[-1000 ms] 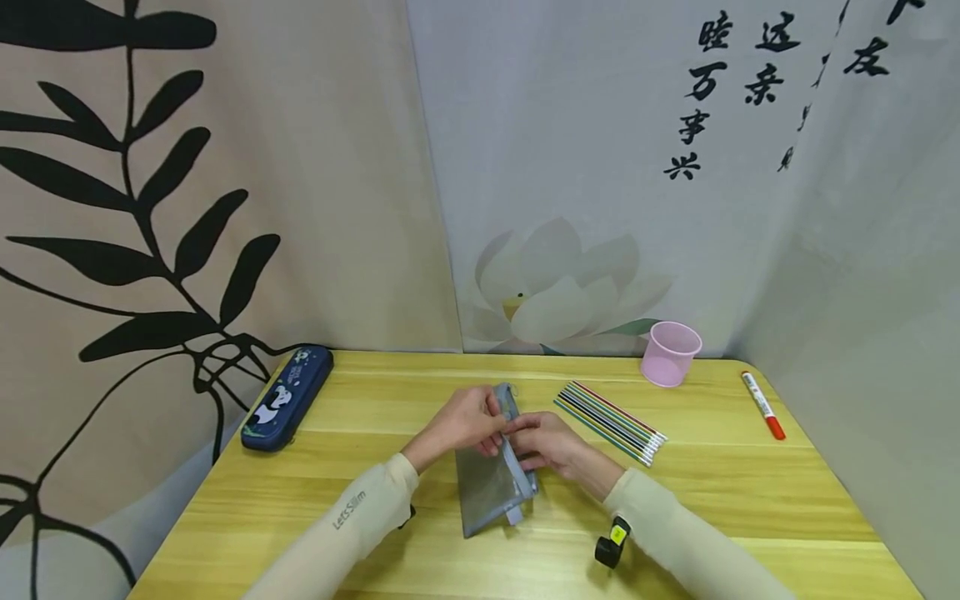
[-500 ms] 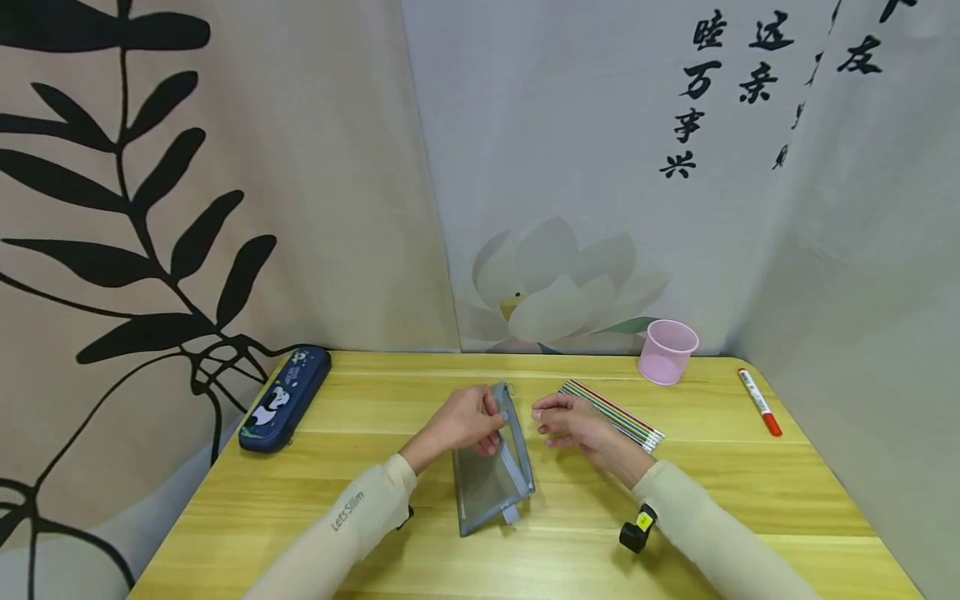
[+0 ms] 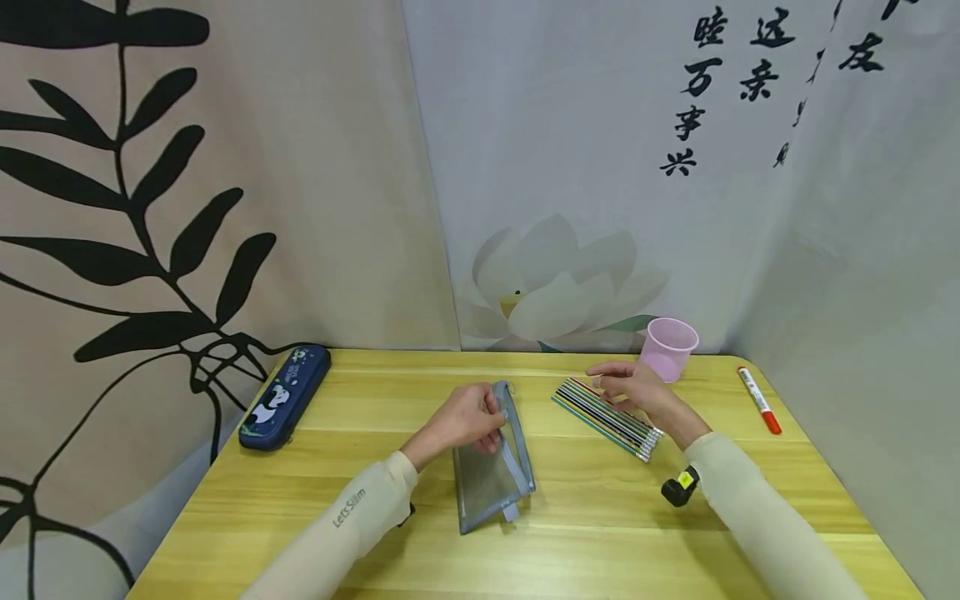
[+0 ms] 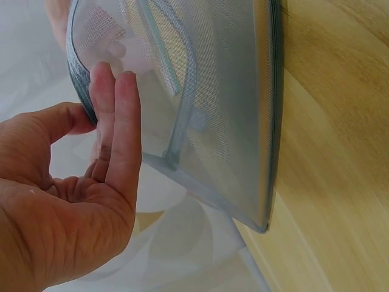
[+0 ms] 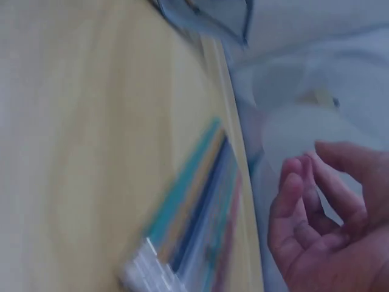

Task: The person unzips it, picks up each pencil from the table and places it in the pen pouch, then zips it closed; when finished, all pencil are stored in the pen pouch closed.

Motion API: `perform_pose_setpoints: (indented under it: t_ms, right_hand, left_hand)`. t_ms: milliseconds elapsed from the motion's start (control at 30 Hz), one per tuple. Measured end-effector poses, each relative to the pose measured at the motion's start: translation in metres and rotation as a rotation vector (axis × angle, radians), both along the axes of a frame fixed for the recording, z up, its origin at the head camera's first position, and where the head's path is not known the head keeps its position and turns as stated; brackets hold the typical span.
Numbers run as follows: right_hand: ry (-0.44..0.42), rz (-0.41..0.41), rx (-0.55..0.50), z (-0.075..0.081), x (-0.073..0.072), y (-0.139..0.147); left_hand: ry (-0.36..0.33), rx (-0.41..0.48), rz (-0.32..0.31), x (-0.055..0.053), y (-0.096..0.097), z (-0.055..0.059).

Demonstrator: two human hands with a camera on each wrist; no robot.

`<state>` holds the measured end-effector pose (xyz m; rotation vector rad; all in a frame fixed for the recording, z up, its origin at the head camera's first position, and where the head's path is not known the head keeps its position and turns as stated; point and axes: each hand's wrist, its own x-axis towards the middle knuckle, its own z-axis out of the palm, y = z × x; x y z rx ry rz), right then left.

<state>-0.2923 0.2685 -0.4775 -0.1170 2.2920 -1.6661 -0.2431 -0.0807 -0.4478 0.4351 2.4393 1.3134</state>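
My left hand (image 3: 467,417) pinches the edge of a grey-blue mesh zip pouch (image 3: 483,492) and holds it tilted up from the table. In the left wrist view the thumb and fingers grip the rim of the see-through mesh pouch (image 4: 225,115), whose mouth gapes. Over the far end of a row of pencils (image 3: 592,417) hovers my right hand (image 3: 637,390), its fingers loosely bent and holding nothing. Blurred in the right wrist view, the coloured pencils (image 5: 194,213) lie side by side, apart from the right hand (image 5: 334,219).
A navy pencil case (image 3: 285,400) with a panda print lies at the table's left edge. Behind the right hand stands a pink cup (image 3: 670,346). A red-capped marker (image 3: 761,400) lies at the right. Cloth hangings border the back of the wooden table (image 3: 390,533).
My right hand has let go of the pouch and moved right and away from me, over the pencils. The left hand stays put with the pouch.
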Motion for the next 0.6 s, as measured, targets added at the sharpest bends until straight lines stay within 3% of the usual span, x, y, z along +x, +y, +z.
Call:
perform_pose_setpoints:
  t_ms: [167, 600]
  right_hand:
    - [0.007, 0.023, 0.082, 0.004, -0.008, 0.029]
    - [-0.075, 0.105, 0.074, -0.019, -0.016, 0.057]
  left_hand:
    - [-0.001, 0.0, 0.004, 0.001, -0.001, 0.001]
    - [-0.006, 0.001, 0.012, 0.0, 0.003, -0.005]
